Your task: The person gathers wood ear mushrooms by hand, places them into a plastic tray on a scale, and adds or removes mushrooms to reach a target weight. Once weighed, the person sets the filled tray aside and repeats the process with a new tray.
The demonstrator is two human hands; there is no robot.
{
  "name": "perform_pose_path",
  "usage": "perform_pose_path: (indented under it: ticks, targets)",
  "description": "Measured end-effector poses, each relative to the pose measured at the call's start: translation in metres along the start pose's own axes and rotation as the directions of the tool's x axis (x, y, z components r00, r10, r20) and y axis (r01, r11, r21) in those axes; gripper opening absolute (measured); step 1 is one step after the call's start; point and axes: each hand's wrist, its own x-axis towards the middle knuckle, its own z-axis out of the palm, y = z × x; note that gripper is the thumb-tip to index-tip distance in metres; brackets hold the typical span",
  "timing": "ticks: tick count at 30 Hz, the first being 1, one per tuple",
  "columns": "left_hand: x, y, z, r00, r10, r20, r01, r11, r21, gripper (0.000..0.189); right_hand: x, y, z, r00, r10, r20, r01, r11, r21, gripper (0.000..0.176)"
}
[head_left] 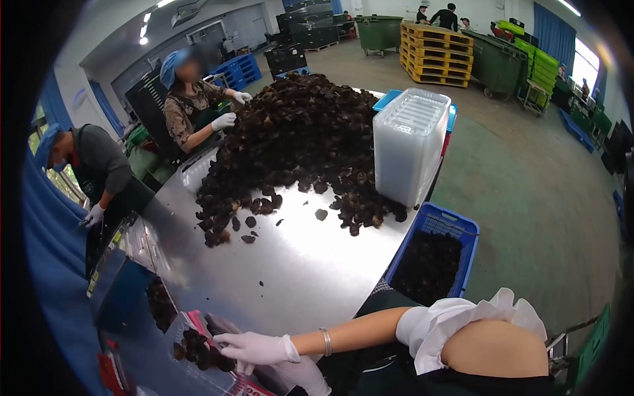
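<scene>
Right hand [254, 350]: white glove, forearm entering from 3 o'clock with a silver bangle [326, 342]; fingers bent together at the edge of the mushroom cluster. Pinching or merely touching: cannot tell.

Left hand [300, 377]: apparently the second white glove, just below the right wrist; fingers hidden, spread or closed cannot be told. Its low position would suit steadying the package from beneath.

Mushroom cluster [197, 350]: dark, dried-looking pieces, at 9 o'clock from the right hand, lying on or over the package; contact partly hidden.

Package [196, 321]: clear plastic, pink print; lettering cut off at the lower border. Apparently kept beneath the pieces so that it catches them.

Counter [284, 284]: metal, glare at its middle.

Loose pile [300, 125]: dark dried mushrooms, 12 o'clock, heaped towards the far side, probably to be within reach from several sides.

Plastic containers [409, 148]: translucent, nested, 1 o'clock, at the counter's right edge, presumably so placed to stay off the working surface.

Blue basket [470, 254]: 2 o'clock, beside the counter and lower, dark contents too fine to identify.

Co-workers: one in a camouflage top [181, 122], 11 o'clock, gloved hands at the pile; another in a grey top [102, 158], also 11 o'clock, bent down, held object unclear.
</scene>
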Motion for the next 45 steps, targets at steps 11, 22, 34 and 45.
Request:
perform_pose_path:
  ticks: [11,22,34,45]
  targets:
    - [-0.002,-0.01,-0.003,0.967,-0.033,0.253,0.011,0.996,0.085,0.044,0.003,0.011,0.027,0.992,0.089,0.094,0.004,0.709,-0.705,0.073]
    - [0.002,-0.005,-0.002,0.894,-0.067,0.443,-0.019,0.982,0.186,0.054,-0.055,0.008,-0.059,0.974,-0.216,0.074,0.218,0.787,-0.577,0.048]
    - [0.014,0.011,0.02,0.816,-0.081,0.573,-0.127,0.94,0.315,0.085,-0.149,-0.004,-0.12,0.92,-0.311,-0.239,0.062,0.716,-0.695,0.031]
    - [0.024,0.015,0.041,0.947,-0.204,0.248,0.232,0.968,-0.093,0.08,-0.042,-0.021,-0.133,0.96,-0.228,0.164,0.273,0.624,-0.732,0.048]
